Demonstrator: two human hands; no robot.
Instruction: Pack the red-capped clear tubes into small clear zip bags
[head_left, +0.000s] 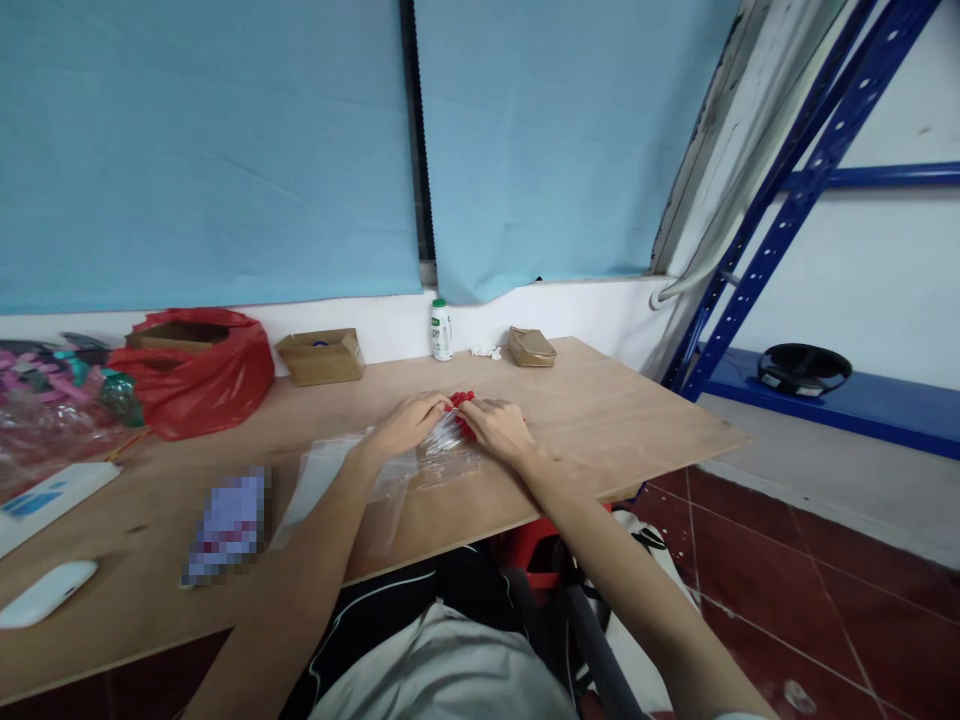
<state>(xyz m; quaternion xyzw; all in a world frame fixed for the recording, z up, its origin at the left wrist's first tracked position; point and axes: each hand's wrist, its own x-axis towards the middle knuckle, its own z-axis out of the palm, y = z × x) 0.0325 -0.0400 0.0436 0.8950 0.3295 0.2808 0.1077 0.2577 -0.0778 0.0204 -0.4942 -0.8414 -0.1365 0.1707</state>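
Red pieces (463, 399), clear bag (442, 440), both hands (405, 424) pinching

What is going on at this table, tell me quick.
A person sits at a wooden table with both hands together over a small clear plastic bag. The left hand and the right hand press on it, and small red pieces show between the fingers at the bag's far end. More clear bags lie flat beside the left forearm. Further back stand a red plastic bag, an open cardboard box and a small white bottle.
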